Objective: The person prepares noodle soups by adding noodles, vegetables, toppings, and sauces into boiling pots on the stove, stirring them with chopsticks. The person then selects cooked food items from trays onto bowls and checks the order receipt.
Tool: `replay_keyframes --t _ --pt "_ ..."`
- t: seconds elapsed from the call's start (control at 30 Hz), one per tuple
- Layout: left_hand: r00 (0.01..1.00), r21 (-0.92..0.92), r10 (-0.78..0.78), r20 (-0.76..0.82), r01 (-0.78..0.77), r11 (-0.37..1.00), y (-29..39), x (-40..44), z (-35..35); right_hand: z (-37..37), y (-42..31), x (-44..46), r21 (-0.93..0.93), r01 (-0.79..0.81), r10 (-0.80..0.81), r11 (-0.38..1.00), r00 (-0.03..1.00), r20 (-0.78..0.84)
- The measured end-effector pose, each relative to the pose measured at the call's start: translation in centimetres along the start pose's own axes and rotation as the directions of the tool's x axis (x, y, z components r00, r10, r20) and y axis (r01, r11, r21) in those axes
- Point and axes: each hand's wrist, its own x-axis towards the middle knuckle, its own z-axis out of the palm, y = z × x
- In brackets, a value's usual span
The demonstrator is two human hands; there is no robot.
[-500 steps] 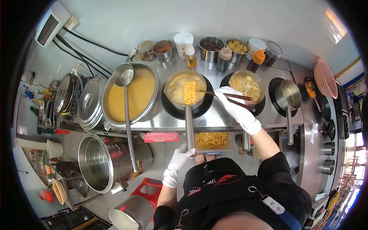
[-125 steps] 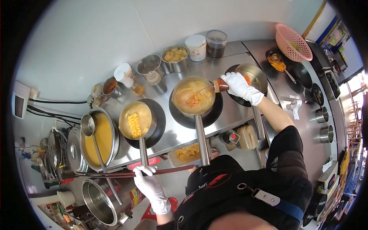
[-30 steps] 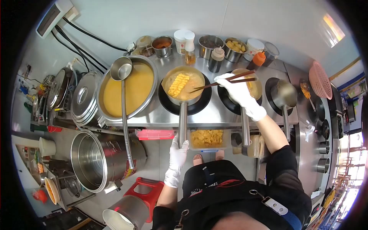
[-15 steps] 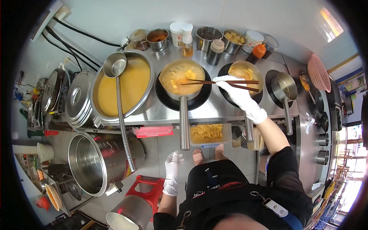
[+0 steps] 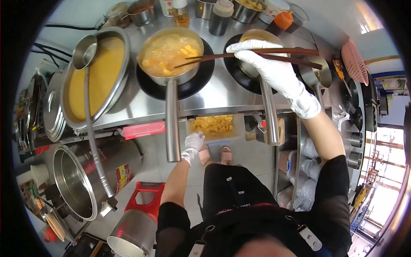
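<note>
My right hand (image 5: 274, 68), in a white glove, grips a pair of long dark wooden chopsticks (image 5: 295, 51). Their tips reach into the left saucepan (image 5: 172, 103), in bubbling orange broth with yellow pieces (image 5: 188, 51). Beneath my right hand a second saucepan (image 5: 269, 113) is partly covered by it. My left hand (image 5: 193, 144), also gloved, hangs below the counter edge, right of the left pan's handle and apart from it. Its fingers are loosely bent with nothing visible in them. A tub of yellow pieces (image 5: 212, 125) lies just beyond that hand.
On the left, a large basin of yellow broth (image 5: 96, 81) has a long ladle (image 5: 87, 103) across it. A third saucepan (image 5: 324, 73) is at right. Sauce bottles (image 5: 221, 17) line the back. A big steel pot (image 5: 75, 182) and red stool (image 5: 145, 197) stand below.
The view has shifted, and the counter now sits further up and left. My left hand has risen toward the left pan's handle. The chopstick tips remain in the left pan, spread wider.
</note>
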Motion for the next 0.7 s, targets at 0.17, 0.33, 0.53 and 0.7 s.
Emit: replay_keyframes --t 0.17,0.33,0.53,0.7 --pt "0.926 0.708 0.366 0.088 -0.317 0.631 -2.5 12.2 9.3 -1.8 0.2 -1.5 -0.155 0.0 -0.01 0.988 0.998 -0.06" --pt "0.973 0.469 0.217 0.074 -0.226 0.854 2.1 16.8 12.7 -2.5 -0.8 -3.6 -0.018 -0.177 0.174 0.984 0.98 -0.093" --pt "0.993 0.429 -0.087 -0.083 0.114 0.896 6.4 16.5 16.7 -3.3 1.6 -4.1 -0.043 0.06 -0.057 0.997 0.996 0.062" --pt "0.98 0.231 -0.146 -0.134 0.174 0.957 6.6 17.9 18.2 -3.8 3.1 -4.1 -0.037 0.26 -0.257 0.965 0.964 0.069"
